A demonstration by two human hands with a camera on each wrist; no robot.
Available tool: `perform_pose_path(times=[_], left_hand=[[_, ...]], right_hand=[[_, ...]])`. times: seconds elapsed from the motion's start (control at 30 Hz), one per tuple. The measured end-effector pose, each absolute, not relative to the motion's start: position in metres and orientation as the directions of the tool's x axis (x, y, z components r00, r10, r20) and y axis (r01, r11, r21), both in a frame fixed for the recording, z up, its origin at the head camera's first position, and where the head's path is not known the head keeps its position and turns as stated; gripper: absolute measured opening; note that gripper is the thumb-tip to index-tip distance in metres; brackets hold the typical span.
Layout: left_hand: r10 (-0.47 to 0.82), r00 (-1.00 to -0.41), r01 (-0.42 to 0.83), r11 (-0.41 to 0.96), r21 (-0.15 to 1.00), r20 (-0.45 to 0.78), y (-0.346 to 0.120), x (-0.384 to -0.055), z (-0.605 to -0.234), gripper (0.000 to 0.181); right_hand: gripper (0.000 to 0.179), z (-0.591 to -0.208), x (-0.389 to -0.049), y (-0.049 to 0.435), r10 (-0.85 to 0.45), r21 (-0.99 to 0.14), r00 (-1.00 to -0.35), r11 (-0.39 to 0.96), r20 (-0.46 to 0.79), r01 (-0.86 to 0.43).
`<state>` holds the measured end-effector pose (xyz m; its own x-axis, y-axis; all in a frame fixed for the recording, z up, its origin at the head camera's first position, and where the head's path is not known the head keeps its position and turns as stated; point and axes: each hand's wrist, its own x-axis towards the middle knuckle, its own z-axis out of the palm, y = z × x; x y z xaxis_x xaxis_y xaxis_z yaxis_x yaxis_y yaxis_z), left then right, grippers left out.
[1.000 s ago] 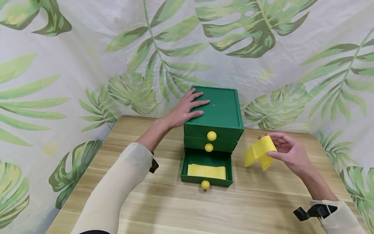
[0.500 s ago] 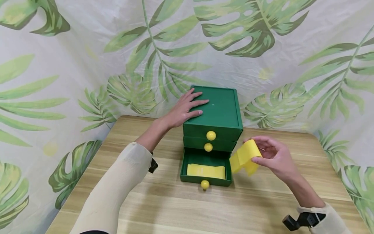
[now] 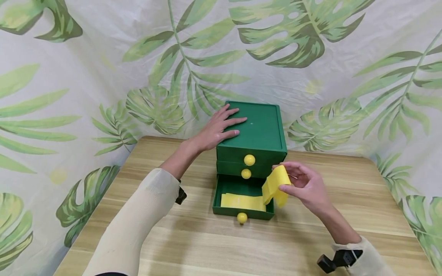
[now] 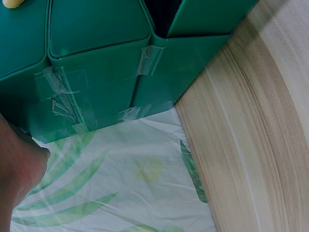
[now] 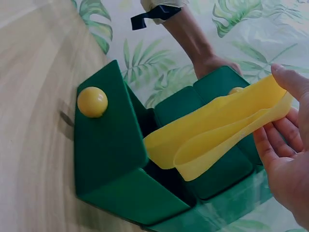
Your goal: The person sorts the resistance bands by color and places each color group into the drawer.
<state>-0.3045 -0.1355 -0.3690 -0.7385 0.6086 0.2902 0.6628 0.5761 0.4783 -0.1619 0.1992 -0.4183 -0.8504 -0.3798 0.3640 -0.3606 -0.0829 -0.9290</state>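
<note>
A green three-drawer box (image 3: 255, 128) with yellow ball knobs stands on the table. Its bottom drawer (image 3: 243, 215) is pulled out, and a folded yellow elastic band (image 3: 238, 201) lies inside. My left hand (image 3: 219, 130) rests with spread fingers on the left part of the box's top. Between thumb and fingers, my right hand (image 3: 305, 186) pinches a second yellow elastic band (image 3: 276, 184), a wide flat loop that hangs over the drawer's right side. The right wrist view shows the held band (image 5: 217, 128) drooping toward the drawer's opening.
The wooden table (image 3: 193, 245) extends around the box. A leaf-printed cloth (image 3: 207, 57) hangs behind it. Clear tape (image 4: 60, 92) covers seams on the box's side. The upper two drawers are closed, with their knobs (image 3: 249, 160) facing forward.
My right hand has moved left with the held band, from beside the box to over the drawer's right side. My left hand has stayed on the box top.
</note>
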Motion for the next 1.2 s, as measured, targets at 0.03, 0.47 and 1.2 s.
perform_pose_path(times=[0.03,0.47,1.2], left_hand=[[0.610,-0.738,0.663,0.577,0.477,0.289,-0.135,-0.305,-0.369,0.052],[0.609,-0.731,0.670,0.559,0.487,0.307,-0.135,-0.304,-0.367,0.052],[0.604,-0.735,0.667,0.559,0.494,0.309,-0.135,-0.306,-0.372,0.051]], right_hand=[[0.054,-0.421,-0.162,0.197,-0.375,-0.929,-0.853,-0.079,0.363,-0.361],[0.053,-0.456,-0.161,0.163,-0.387,-0.904,-0.844,0.057,0.370,-0.423],[0.052,-0.489,-0.153,0.107,-0.431,-0.805,-0.861,0.389,0.270,-0.448]])
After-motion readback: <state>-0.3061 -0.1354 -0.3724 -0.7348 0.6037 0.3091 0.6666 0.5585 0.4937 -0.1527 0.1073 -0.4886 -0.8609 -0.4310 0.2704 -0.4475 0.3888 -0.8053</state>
